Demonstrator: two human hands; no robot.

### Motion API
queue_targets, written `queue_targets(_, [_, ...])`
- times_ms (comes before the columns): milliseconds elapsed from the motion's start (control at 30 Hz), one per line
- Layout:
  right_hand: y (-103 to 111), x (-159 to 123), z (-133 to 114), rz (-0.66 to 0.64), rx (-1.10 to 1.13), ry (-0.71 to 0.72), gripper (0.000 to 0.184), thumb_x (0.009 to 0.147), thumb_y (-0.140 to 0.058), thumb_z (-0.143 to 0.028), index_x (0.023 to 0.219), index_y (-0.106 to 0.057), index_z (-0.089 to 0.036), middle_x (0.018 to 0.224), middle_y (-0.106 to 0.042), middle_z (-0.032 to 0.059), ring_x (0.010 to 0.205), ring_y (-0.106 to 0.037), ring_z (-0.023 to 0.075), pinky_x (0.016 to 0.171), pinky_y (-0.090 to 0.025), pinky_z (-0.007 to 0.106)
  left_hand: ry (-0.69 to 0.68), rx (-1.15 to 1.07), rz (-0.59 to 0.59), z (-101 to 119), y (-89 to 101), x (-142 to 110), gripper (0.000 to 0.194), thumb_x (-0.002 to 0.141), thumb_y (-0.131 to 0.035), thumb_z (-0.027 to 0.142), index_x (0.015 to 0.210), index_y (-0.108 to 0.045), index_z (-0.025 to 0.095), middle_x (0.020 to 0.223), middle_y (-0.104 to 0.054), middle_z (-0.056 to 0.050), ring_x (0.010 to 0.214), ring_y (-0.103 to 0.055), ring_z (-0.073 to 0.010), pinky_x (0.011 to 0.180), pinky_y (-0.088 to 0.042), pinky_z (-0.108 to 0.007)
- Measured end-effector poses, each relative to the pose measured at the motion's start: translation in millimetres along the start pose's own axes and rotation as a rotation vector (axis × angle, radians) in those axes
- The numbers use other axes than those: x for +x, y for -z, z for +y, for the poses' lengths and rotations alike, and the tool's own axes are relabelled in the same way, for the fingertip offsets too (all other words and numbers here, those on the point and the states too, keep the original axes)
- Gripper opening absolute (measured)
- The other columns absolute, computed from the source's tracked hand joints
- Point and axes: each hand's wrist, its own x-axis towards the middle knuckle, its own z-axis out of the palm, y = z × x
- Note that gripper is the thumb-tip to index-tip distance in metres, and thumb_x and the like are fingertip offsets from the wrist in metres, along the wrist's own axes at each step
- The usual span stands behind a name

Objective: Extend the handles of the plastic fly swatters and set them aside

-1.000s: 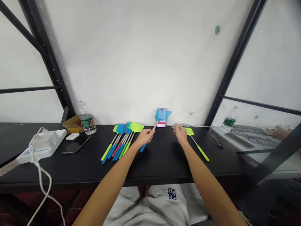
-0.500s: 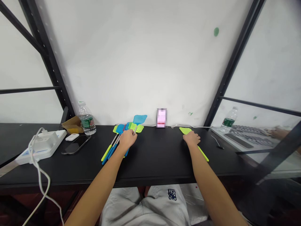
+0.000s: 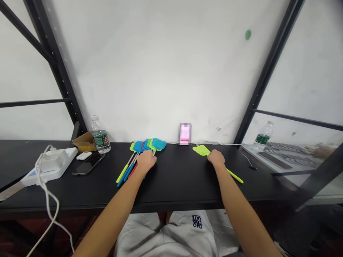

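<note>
My left hand is closed on the shaft of a blue fly swatter, whose head lies over the right end of a row of fly swatters. That row has yellow-green, blue, red and green pieces, with handles toward me; my forearm covers some of them. Over on the right, my right hand is closed round the shaft of a yellow-green fly swatter. Its head points left and back, and its handle comes out to the right of my wrist.
At the left are a white power strip with cables, a phone, a white earbud case, a cardboard box and a water bottle. A blurred upright screen leans at the wall. A short cable lies right.
My left hand carried the blue fly swatter leftward and lowered it onto the row. My right hand took hold of the yellow-green fly swatter, whose head has swung to the left.
</note>
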Motion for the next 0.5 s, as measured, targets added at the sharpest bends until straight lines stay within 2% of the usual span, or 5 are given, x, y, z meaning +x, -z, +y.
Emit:
queue_targets(133, [-5,-3,-6,-0.012,-0.031,0.102,0.038,0.079,-0.067,-0.03,0.11,-0.068,-0.008,0.107,-0.064,0.0275,0.102,-0.064,0.0344,0.08,-0.051,0.041,-0.001,0.014,-0.007,1,-1.5,0,0.024,0.08,-0.05,0.028,0.094,-0.063,0.015,0.104,-0.067,-0.017,0.096,-0.065,-0.0303,0.078,-0.05,-0.037])
queue_targets(333, [-9,-11,-17,-0.072,-0.095,0.26,0.038,0.081,-0.068,-0.041,0.104,-0.069,-0.012,0.108,-0.066,0.0244,0.101,-0.065,0.0318,0.08,-0.048,0.037,0.001,0.023,-0.025,2,-1.3,-1,0.025,0.08,-0.05,0.027,0.098,-0.062,0.015,0.106,-0.067,-0.017,0.098,-0.065,-0.0304,0.079,-0.049,-0.037])
queue_targets(500, [-13,-21,-28,-0.151,-0.187,0.569,0.034,0.089,-0.057,-0.044,0.088,-0.071,-0.013,0.097,-0.069,0.0191,0.093,-0.066,0.0274,0.075,-0.045,0.031,0.019,0.011,-0.018,3,0.4,-2,0.026,0.081,-0.05,0.025,0.102,-0.06,0.014,0.107,-0.066,-0.018,0.1,-0.064,-0.0306,0.08,-0.049,-0.037])
